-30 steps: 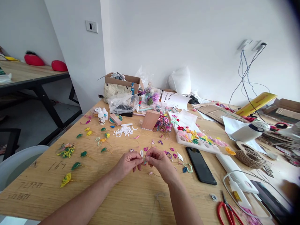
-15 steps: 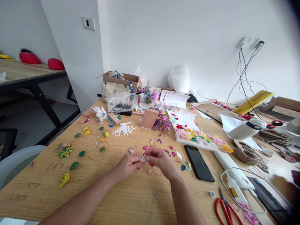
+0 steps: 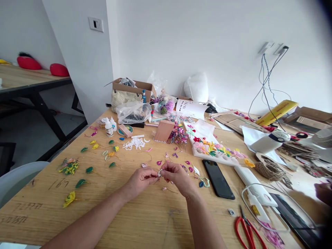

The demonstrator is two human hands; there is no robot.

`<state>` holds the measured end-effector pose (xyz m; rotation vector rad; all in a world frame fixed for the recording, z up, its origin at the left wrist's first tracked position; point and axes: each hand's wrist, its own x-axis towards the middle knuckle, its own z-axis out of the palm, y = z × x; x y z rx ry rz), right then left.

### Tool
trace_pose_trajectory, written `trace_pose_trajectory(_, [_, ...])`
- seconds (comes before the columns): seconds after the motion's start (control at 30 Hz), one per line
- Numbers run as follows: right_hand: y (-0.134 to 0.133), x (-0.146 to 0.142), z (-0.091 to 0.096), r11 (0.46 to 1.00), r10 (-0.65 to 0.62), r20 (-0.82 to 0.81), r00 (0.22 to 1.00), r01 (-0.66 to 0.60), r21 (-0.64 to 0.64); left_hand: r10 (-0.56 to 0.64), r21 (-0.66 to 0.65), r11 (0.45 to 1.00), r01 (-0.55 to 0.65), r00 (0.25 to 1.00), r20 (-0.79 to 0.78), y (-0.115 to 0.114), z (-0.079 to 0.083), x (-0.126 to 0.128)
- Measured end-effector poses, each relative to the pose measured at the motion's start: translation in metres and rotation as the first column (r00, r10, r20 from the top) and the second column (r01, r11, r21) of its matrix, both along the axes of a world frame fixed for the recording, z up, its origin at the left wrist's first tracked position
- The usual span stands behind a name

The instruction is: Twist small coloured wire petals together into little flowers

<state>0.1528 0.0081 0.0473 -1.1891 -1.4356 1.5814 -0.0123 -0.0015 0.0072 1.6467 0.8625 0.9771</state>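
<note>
A small white loop-shaped piece (image 3: 159, 173), perhaps a petal of cord, is between my two hands above the table. The thumb and fingers of my right hand (image 3: 177, 177) pinch its right side. My left hand (image 3: 140, 181) has its fingertips closed at its left edge. Beyond my left hand lies a pink-and-white striped petal (image 3: 144, 165). Near my right hand are several magenta loops (image 3: 191, 169) and a white petal (image 3: 196, 170). A small pink bud on a thin stem (image 3: 164, 188) lies just below the hands.
Green leaves (image 3: 81, 183) and yellow flowers (image 3: 69, 199) are spread at left. White strips (image 3: 134, 143) and glue bottles (image 3: 109, 127) stand farther back. To the right are a black phone (image 3: 218, 179), red-handled pliers (image 3: 249, 230), a cabled white device (image 3: 255, 186) and another person's hand (image 3: 323, 192).
The view has shifted slightly. The white piece has turned between my fingertips, and my left fingers have loosened and straightened a little. Another person's hand shows more clearly at the right edge.
</note>
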Motion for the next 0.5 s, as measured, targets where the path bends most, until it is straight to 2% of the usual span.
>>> trace_pose_trajectory(0.3, [0.002,-0.010,-0.001,0.997,-0.066,0.046,0.997,0.064,0.043,0.108,0.049,0.993,-0.106,0.993,-0.055,0.000,0.002,0.000])
trace_pose_trajectory(0.5, [0.001,-0.013,-0.004,0.984,-0.120,0.131,0.984,0.100,0.147,0.158,0.056,0.986,-0.156,0.987,-0.029,0.000,0.000,0.001])
